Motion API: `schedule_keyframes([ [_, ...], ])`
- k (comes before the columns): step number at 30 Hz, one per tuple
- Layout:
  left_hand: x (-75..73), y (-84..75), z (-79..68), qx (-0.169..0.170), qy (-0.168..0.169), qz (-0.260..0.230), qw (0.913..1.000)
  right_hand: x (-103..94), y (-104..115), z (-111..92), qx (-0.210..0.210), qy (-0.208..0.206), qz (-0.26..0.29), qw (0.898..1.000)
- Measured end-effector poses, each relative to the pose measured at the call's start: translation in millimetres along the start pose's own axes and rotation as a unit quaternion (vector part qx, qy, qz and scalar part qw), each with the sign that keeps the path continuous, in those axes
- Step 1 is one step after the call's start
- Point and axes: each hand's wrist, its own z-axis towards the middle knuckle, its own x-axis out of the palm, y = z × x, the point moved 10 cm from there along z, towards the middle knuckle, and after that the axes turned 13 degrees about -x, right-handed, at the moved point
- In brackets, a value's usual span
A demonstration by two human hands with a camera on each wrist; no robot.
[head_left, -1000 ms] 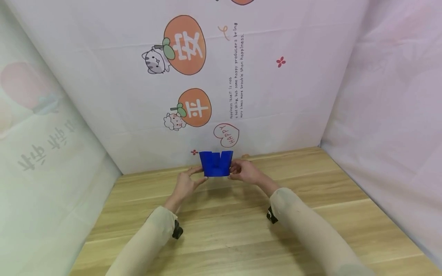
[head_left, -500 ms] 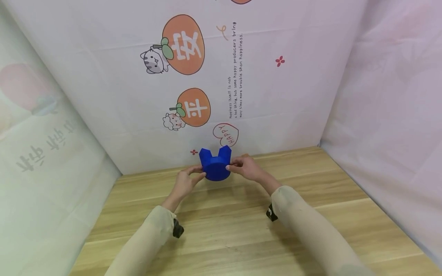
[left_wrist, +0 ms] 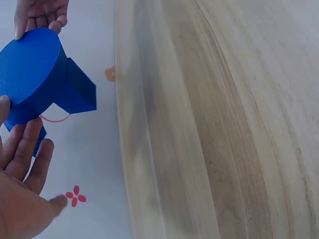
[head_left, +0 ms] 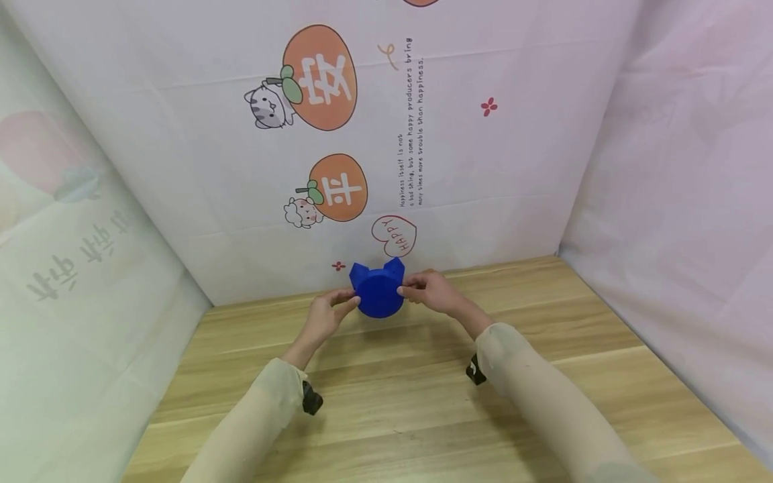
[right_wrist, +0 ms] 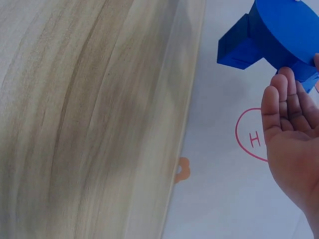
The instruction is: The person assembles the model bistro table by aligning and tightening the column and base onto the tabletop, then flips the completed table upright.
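Observation:
A blue object (head_left: 380,294) with a flat round face and block-like prongs behind it is held up near the back of the table. The left hand (head_left: 323,316) pinches its left rim, thumb on the round face and fingers behind. On the opposite rim, the right hand (head_left: 436,293) pinches it the same way. In the left wrist view the round disc (left_wrist: 32,64) faces the camera, and one prong (left_wrist: 77,89) sticks out from its back. The right wrist view shows the right palm (right_wrist: 294,154) beside the blue object (right_wrist: 289,30), its thumb mostly out of frame.
The wooden table (head_left: 386,416) spreads out below the hands. A white printed cloth (head_left: 483,188) hangs right behind its back edge, with more cloth on the left (head_left: 78,268) and right (head_left: 676,201) sides. A small black device (head_left: 311,398) sits at each wrist.
The blue object has tipped so that its round face, hidden a second ago, now points toward the head camera and its prongs point away. Both hands keep their hold and have shifted only slightly.

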Motion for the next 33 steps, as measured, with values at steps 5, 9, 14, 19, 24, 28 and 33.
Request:
schedule_keyframes([
  [5,2.9,-1.3,1.1,-0.006,0.006,-0.01,0.9999,0.3,-2,0,0.022,0.001,0.008,1.0],
  [9,5.4,-2.5,1.1,-0.006,0.011,-0.025,0.9996,1.0,-5,0,0.037,-0.003,0.009,0.999],
  [14,7.2,2.1,0.8,-0.039,0.012,-0.053,0.9978,3.2,-14,-2,0.062,-0.015,0.027,0.998],
  [19,9.1,10.3,0.3,-0.089,0.014,-0.068,0.9936,5.3,-18,-2,0.079,-0.027,0.033,0.996],
  [24,12.5,15.2,0.8,-0.105,0.017,-0.061,0.9924,12.3,-24,-6,0.109,-0.019,0.035,0.993],
  [28,17.9,21.0,1.5,-0.102,0.018,-0.052,0.9933,20.0,-33,-12,0.137,-0.013,0.034,0.99],
  [33,24.5,24.3,0.9,-0.108,0.025,-0.051,0.9925,25.4,-42,-15,0.152,-0.001,0.023,0.988],
])
